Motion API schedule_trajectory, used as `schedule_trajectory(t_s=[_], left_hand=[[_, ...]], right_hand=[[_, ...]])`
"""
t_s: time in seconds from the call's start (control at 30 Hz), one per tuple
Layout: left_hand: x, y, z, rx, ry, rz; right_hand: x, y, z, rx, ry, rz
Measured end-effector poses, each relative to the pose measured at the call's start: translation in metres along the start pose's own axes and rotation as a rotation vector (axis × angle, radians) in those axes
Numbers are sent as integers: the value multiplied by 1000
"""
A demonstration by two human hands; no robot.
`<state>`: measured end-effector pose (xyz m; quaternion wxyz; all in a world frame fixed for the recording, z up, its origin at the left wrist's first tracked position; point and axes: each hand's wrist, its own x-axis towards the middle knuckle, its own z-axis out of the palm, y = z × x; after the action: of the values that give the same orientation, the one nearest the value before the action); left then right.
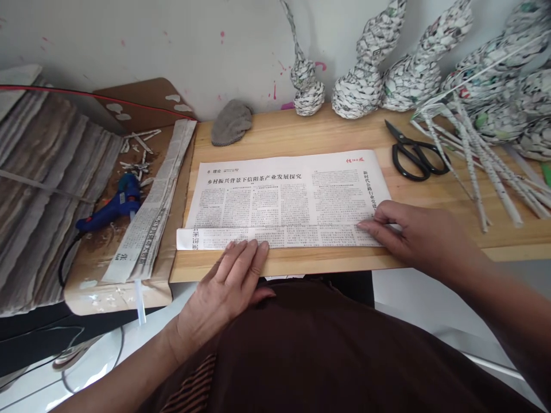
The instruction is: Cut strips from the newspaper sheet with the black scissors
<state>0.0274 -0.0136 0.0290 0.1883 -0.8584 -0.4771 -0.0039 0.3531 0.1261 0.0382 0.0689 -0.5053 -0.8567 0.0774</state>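
A newspaper sheet (279, 195) lies on the wooden table in front of me, with a narrow strip along its near edge folded over. My left hand (226, 287) rests its outstretched fingers on the near edge of that fold, left of the middle, its thumb below the table edge. At the right end of the fold, my right hand (396, 229) pinches the paper between thumb and fingers. The fold's left end sticks out slightly past the sheet.
Black scissors (415, 158) and rolled paper sticks (486, 166) lie to the right. Woven paper gourd shapes (359, 89) line the wall. A grey cloth (231, 122) sits behind the sheet. Leftward are a blue glue gun (116, 203), newspaper strips (155, 212) and a paper stack (47, 189).
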Motion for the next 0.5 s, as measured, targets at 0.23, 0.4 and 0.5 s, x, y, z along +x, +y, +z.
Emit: schedule_trajectory(t_s=[0.23, 0.4, 0.5], left_hand=[[12, 7, -8, 114, -139, -70], [19, 14, -12, 210, -196, -87], [21, 14, -13, 215, -241, -83]], right_hand=[[-1, -3, 0, 19, -1, -5], [-3, -2, 0, 67, 40, 27], [-5, -1, 1, 81, 69, 30]])
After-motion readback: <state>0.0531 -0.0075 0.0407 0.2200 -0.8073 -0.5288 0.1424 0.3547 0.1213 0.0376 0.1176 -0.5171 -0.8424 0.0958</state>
